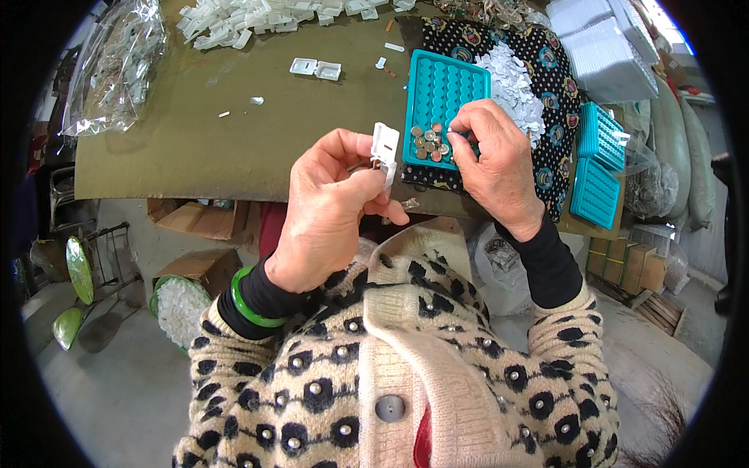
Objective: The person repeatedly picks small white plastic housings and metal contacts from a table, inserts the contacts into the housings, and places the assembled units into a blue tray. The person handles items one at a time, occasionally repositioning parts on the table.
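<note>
My left hand (318,209) is closed around a small white hinged plastic case (385,140), its lid tipped up. A brownish strip shows at the case's lower part, by my fingertips. Over the right side of a teal tray (446,78) with round dimples, my right hand (499,156) pinches thumb and forefinger together. Something tiny and pale may be between those fingertips; it is too small to name. Several round silvery and coppery discs (427,147) lie loose in the tray's near end, just left of my right fingers.
An unfolded white case (316,69) lies on the green tabletop (195,156), before a heap of white plastic cases (257,19). White flakes (511,86) are piled on dotted cloth (550,101) beside the tray. A clear bag (117,70) stands left; more teal trays (597,191) sit right.
</note>
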The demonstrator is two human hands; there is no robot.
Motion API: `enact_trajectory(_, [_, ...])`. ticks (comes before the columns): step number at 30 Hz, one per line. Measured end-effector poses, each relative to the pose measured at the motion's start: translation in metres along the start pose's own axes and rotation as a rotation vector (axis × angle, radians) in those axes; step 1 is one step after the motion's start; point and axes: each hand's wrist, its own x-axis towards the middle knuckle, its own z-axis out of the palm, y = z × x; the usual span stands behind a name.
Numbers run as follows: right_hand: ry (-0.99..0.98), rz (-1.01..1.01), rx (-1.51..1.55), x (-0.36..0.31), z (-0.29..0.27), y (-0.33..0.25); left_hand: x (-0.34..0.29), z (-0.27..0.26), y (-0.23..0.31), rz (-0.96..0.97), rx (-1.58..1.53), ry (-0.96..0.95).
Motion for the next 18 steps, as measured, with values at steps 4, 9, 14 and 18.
enact_trajectory(4, [0.057,0.055,0.151,0.004,-0.004,0.0,0.006,0.002,-0.001,0.062,-0.069,-0.014])
enact_trajectory(9, [-0.133,0.473,0.689,0.008,-0.021,-0.004,0.011,0.003,-0.003,0.104,-0.073,0.053])
enact_trajectory(14, [-0.074,-0.008,0.164,0.015,-0.017,-0.002,0.01,-0.006,-0.003,0.042,-0.032,0.004])
enact_trajectory(18, [-0.083,-0.131,0.033,0.015,-0.008,-0.002,0.011,-0.009,-0.005,-0.002,-0.029,0.03])
